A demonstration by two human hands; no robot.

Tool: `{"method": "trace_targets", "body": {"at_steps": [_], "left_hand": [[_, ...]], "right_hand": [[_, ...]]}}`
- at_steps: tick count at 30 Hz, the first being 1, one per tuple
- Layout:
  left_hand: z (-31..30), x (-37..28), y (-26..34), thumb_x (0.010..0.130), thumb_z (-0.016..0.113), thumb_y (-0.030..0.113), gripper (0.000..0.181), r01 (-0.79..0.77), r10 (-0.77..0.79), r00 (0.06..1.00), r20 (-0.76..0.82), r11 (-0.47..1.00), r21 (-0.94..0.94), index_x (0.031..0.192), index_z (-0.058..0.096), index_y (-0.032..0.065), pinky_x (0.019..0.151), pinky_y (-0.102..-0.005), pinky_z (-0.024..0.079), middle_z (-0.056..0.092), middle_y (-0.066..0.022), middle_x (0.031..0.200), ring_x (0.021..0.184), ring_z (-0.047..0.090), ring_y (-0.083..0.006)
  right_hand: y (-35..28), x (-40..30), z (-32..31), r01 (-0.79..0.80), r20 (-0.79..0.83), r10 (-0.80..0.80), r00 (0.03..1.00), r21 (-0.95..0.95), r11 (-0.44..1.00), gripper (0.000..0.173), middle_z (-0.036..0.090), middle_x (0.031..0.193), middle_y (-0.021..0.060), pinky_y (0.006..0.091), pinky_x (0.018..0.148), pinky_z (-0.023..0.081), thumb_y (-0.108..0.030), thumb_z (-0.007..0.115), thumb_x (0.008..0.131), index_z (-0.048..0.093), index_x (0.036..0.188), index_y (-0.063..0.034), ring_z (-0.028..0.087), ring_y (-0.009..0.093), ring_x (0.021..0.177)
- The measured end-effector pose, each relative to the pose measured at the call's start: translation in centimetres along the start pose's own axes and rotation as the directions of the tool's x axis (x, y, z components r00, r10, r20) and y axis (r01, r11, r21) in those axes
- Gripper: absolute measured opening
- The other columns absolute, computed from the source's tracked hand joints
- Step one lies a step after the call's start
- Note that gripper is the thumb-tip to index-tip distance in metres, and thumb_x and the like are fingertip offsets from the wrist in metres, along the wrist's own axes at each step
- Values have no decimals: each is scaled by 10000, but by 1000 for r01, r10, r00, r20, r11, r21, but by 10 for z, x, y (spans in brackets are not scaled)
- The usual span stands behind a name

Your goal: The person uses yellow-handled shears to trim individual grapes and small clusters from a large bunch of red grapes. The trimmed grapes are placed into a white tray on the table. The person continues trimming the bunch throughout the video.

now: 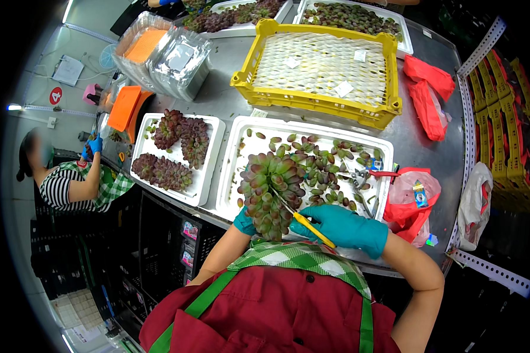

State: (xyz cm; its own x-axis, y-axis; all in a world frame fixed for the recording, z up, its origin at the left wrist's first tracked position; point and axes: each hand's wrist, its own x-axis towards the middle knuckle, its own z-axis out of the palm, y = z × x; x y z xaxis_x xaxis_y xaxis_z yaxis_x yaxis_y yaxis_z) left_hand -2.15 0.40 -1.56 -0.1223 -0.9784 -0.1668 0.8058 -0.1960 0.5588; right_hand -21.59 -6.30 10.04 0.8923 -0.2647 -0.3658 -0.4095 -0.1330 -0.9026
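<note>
A large bunch of green and reddish grapes (pixel 271 187) hangs in front of me, over the near edge of a white foam tray (pixel 229 176). My left hand (pixel 246 222), in a teal glove, holds the bunch from behind. Most of that hand is hidden by the grapes. My right hand (pixel 344 227), gloved too, grips yellow-handled scissors (pixel 313 229). Their thin blades point up and left among the grapes; whether the tips touch a stem cannot be told. Loose grapes (pixel 322 170) are scattered over the tray. Red-handled pruning shears (pixel 382 173) rest at its right side.
A second foam tray (pixel 203 187) with dark grape bunches stands left. Beyond are a yellow crate (pixel 322 110), clear plastic boxes (pixel 181 61) and an orange-topped scale (pixel 124 108). Red plastic bags (pixel 428 110) lie right. A co-worker (pixel 77 181) in blue gloves works at far left.
</note>
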Motion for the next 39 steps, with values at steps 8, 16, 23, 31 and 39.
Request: {"method": "trace_targets", "body": {"at_steps": [8, 16, 23, 31, 39], "left_hand": [[0, 3, 0, 891, 331, 323, 504, 0, 0, 1000, -2, 1000, 9, 1305, 222, 57, 944, -365, 361, 320, -148, 1290, 1147, 383, -250], [-2, 2, 0, 889, 333, 332, 510, 3, -3, 1000, -9, 1000, 11, 1302, 228, 53, 939, -365, 368, 325, -151, 1286, 1143, 388, -251], [-3, 2, -2, 888, 335, 341, 514, -12, 13, 1000, -14, 1000, 19, 1299, 233, 49, 934, -365, 374, 329, -153, 1283, 1140, 391, -251], [3, 1, -1, 882, 350, 368, 547, -20, 29, 996, -83, 995, 99, 1314, 197, 70, 934, -404, 371, 308, -153, 1289, 1154, 368, -281], [-6, -2, -2, 892, 325, 340, 512, -8, 8, 1000, -20, 1000, -8, 1313, 214, 69, 952, -374, 354, 317, -128, 1297, 1150, 380, -243]], "right_hand": [[-9, 5, -5, -132, 77, 149, 986, -189, 973, 433, 594, 855, 183, 366, 678, 449, -434, 518, 801, 557, 960, -33, 575, 333, 774], [-6, 4, 2, -130, -9, 130, 991, -150, 980, 389, 589, 783, 180, 352, 631, 447, -405, 557, 785, 574, 913, -38, 573, 329, 710], [5, 2, 13, -27, -164, 12, 986, -89, 996, 404, 556, 639, 181, 404, 545, 419, -451, 538, 773, 596, 742, -52, 531, 353, 593], [5, -6, 10, -66, -70, 78, 995, 160, 985, 364, 579, 659, 122, 283, 528, 448, -346, 543, 817, 573, 979, -21, 563, 170, 549], [3, -6, 11, -193, 201, 59, 978, 754, 628, 615, 526, 581, 53, 230, 404, 400, -547, 380, 821, 521, 989, 28, 503, 117, 442]]}}
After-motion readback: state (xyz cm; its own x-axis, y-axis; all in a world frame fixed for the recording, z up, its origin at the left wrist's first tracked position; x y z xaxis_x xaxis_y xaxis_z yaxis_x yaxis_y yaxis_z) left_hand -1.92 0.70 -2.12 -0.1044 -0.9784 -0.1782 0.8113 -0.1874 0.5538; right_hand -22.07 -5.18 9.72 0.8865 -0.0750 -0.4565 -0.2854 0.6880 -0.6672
